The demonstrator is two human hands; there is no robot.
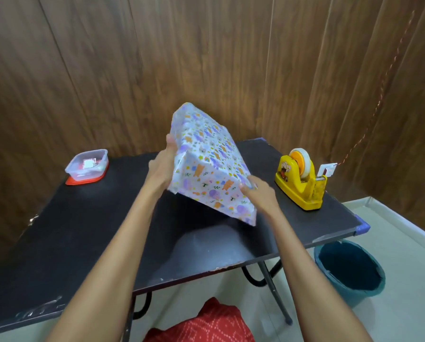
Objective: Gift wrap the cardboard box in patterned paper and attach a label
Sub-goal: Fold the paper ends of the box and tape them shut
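Desk (83, 230): black top, folding legs.
Box (211, 164): fully covered in patterned paper, held over desk centre, tilted with far end raised. Cannot tell whether its low near corner touches the desk.
Bin (349, 270): teal, on floor beside desk's right edge.
Left hand (162, 169): grip closed round the box's left end, thumb on top.
Right hand (260, 193): grip pinching the box's near right corner.
Dispenser (302, 183): yellow, tape roll loaded, desk far right.
Tub (87, 165): clear, on red lid, desk far left.
Tag (328, 169): white, on red-white string, at desk's far right edge.
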